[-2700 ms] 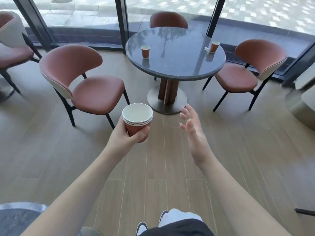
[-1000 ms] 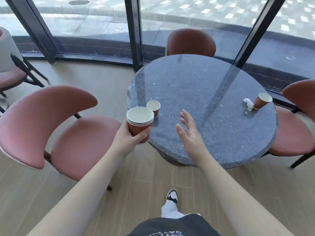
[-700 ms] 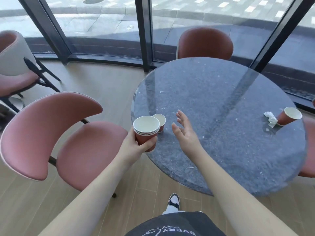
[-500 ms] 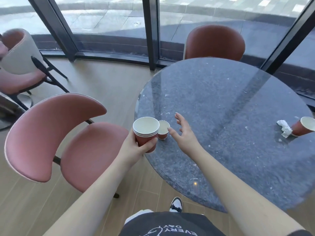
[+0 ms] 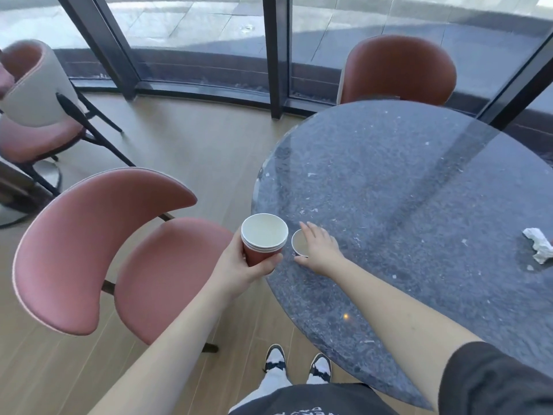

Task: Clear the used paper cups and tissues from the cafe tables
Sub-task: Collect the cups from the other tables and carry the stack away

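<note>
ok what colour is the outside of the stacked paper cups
The stacked paper cups are brick red outside, white inside; head view.

The right hand [image 5: 318,250] covers part of the small cup [image 5: 300,246] near the table [image 5: 389,190] edge; the table's right side is cut off.

Floor [image 5: 185,151]: pale wood-look planks.
Windows [image 5: 191,40]: floor-to-ceiling glass in dark frames, paved ground outside.
Worktop [image 5: 419,190]: round, dark speckled stone, glossy with reflections.
Chairs: a pink one [image 5: 98,253] left of the worktop, a reddish-brown one [image 5: 398,70] behind it, another [image 5: 33,109] far left.
Light: daylight.
</note>
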Action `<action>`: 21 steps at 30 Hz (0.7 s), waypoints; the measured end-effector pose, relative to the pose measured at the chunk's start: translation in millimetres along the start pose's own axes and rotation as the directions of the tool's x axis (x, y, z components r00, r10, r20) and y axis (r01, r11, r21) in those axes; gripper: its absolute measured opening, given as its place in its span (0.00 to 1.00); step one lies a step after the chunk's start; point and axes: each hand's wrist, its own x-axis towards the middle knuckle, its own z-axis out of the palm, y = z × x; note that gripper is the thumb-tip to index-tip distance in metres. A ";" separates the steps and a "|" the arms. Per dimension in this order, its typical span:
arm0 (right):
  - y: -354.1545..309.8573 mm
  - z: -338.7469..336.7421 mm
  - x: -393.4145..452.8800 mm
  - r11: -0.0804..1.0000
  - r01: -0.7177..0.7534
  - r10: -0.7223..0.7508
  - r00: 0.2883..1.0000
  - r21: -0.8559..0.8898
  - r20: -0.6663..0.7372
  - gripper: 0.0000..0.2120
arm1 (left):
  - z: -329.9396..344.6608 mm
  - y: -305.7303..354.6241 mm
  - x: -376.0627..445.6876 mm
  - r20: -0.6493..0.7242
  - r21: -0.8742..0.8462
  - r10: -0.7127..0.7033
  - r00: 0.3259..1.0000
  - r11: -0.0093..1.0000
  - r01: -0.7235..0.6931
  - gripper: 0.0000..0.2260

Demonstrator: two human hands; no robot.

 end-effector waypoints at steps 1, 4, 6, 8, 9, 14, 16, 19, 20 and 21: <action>1.5 1.7 0.5 1.000 -0.002 0.002 1.000 -0.016 -0.001 0.45 | -1.5 -0.2 1.4 -0.002 0.002 -0.001 1.000 1.000 0.001 0.31; -2.1 -0.7 -3.2 0.999 -0.023 0.024 0.999 0.042 -0.026 0.41 | -7.6 -2.0 5.7 0.001 0.027 0.002 1.000 1.000 -0.002 0.31; -10.1 -13.3 -8.6 0.982 -0.065 0.082 0.993 0.178 -0.090 0.39 | -10.8 -3.4 9.0 0.015 0.070 0.008 1.000 0.997 -0.009 0.30; -20.3 -35.2 -17.2 0.935 -0.051 0.134 0.967 0.351 -0.217 0.37 | -11.8 -3.5 12.3 0.045 0.121 0.018 0.999 0.992 -0.023 0.29; -25.6 -48.6 -23.0 0.903 -0.008 0.146 0.945 0.429 -0.291 0.37 | -10.9 -3.0 14.4 0.058 0.139 0.024 0.998 0.990 -0.031 0.29; -45.6 -116.3 -63.0 0.819 0.222 0.141 0.815 0.529 -0.562 0.34 | -1.5 -3.7 22.2 0.101 0.197 0.037 0.994 0.979 -0.057 0.28; -52.4 -132.2 -79.0 0.803 0.273 0.120 0.797 0.530 -0.593 0.33 | 0.9 -4.9 24.3 0.104 0.209 0.039 0.994 0.976 -0.060 0.27; -61.8 -136.7 -95.9 0.787 0.303 0.073 0.819 0.537 -0.569 0.32 | 4.8 -4.0 27.3 0.115 0.204 0.045 0.992 0.977 -0.068 0.27; -63.8 -133.9 -98.9 0.788 0.297 0.050 0.842 0.539 -0.537 0.32 | 6.4 -3.0 28.2 0.121 0.200 0.047 0.992 0.977 -0.070 0.27; -65.1 -129.8 -100.9 0.794 0.284 0.025 0.868 0.537 -0.495 0.31 | 8.2 -1.6 28.7 0.128 0.201 0.050 0.991 0.977 -0.075 0.27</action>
